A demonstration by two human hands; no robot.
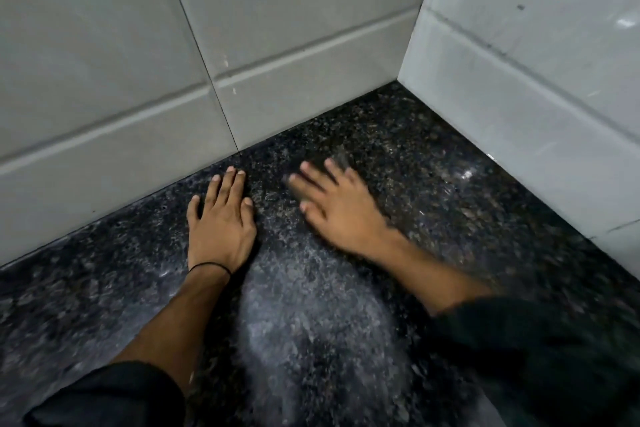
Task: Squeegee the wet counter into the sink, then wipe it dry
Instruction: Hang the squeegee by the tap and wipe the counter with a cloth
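Dark granite counter [311, 340], tiled corner; two hands flat, empty: left hand [221, 218], right hand [341, 210].

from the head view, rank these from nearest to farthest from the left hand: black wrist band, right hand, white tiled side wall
1. Thin black wrist band, on the left hand's own wrist.
2. Right hand, beside it on the dark speckled granite counter.
3. White tiled side wall, far right.
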